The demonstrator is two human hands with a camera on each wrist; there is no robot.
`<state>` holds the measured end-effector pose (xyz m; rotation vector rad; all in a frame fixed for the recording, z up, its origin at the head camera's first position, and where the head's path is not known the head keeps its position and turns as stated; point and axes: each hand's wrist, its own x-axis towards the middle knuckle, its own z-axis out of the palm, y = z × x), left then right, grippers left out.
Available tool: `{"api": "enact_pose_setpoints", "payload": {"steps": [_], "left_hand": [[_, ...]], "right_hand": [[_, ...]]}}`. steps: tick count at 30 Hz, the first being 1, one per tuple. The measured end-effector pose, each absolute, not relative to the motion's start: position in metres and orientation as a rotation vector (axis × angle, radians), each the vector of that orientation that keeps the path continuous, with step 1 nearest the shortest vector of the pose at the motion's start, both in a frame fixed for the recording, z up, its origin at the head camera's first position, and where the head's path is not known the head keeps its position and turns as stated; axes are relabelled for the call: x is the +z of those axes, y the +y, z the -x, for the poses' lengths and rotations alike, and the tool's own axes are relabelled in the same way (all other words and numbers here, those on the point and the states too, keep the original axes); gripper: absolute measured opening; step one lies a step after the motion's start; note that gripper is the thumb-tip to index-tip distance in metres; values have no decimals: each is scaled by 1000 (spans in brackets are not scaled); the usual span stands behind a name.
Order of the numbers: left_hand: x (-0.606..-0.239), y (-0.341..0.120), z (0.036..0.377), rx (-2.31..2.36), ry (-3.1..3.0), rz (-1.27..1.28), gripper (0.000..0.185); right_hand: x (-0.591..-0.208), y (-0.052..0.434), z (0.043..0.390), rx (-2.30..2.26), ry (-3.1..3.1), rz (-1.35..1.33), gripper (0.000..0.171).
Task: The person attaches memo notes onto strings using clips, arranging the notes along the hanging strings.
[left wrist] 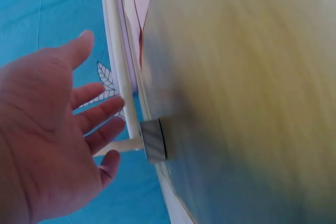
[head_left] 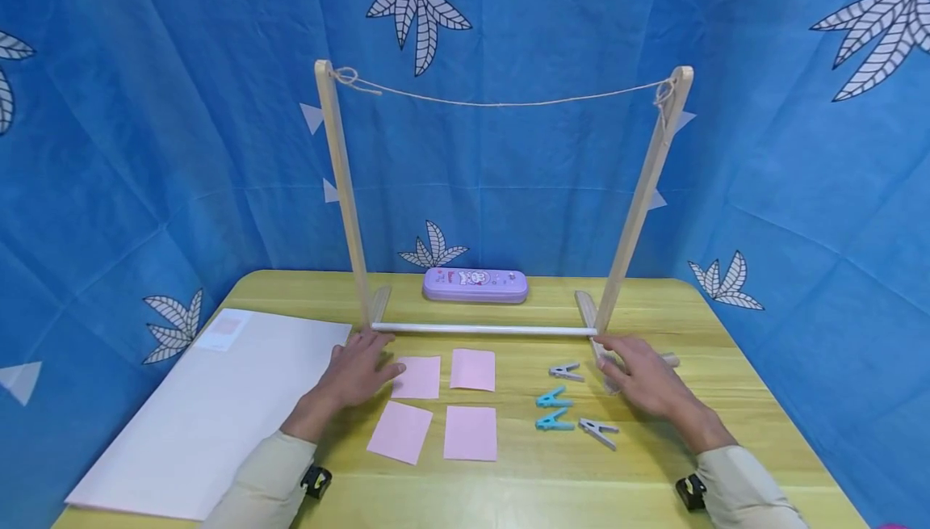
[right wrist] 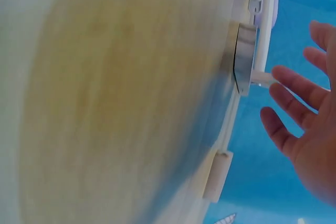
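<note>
The wooden stand (head_left: 501, 190) stands upright, its crossbar (head_left: 483, 329) running left to right; left hand (head_left: 359, 371) and right hand (head_left: 643, 379), fingers spread, flank its feet.

Colours and patterns on record

Tabletop (head_left: 654, 480) yellow-green wood grain. Four paper squares (head_left: 471, 432) plain pink. Clips: two turquoise (head_left: 554, 421), two grey (head_left: 599, 430). Frame (head_left: 341, 190) pale wood, string (head_left: 508, 102) tan, crossbar (head_left: 483, 329) white. Pencil case (head_left: 475, 284) lilac, printed lid. Large sheet (head_left: 211, 408) white. Backdrop (head_left: 182, 109) blue, white leaf motifs. Sleeves (head_left: 265, 484) beige.
</note>
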<state>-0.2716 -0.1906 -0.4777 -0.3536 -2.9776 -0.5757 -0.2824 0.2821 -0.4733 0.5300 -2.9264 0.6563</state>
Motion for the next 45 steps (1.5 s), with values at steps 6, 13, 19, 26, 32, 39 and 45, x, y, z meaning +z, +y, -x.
{"api": "enact_pose_setpoints", "payload": {"steps": [6,13,19,26,32,39,45], "left_hand": [[-482,-181,270,-563,-3121,391,61],[-485,-174,270,-497,-3195,368,65],[-483,-170,275,-489,-3203,338,61],[-480,-167,286,-444,-3231,327,55],[-476,-163,291,-458,-3272,288,49],[-473,-161,290,-493,-3275,266,43],[-474,-160,289,-550,-3276,260,47]], "right_hand": [[-478,274,281,648,-2948,-641,44],[-481,267,280,548,-2989,-720,47],[-480,264,281,439,-3010,-744,47],[-482,260,287,346,-2992,-767,45],[-481,258,291,269,-2999,-749,45],[-478,256,293,259,-2999,-743,42],[-478,255,295,267,-3007,-727,35]]}}
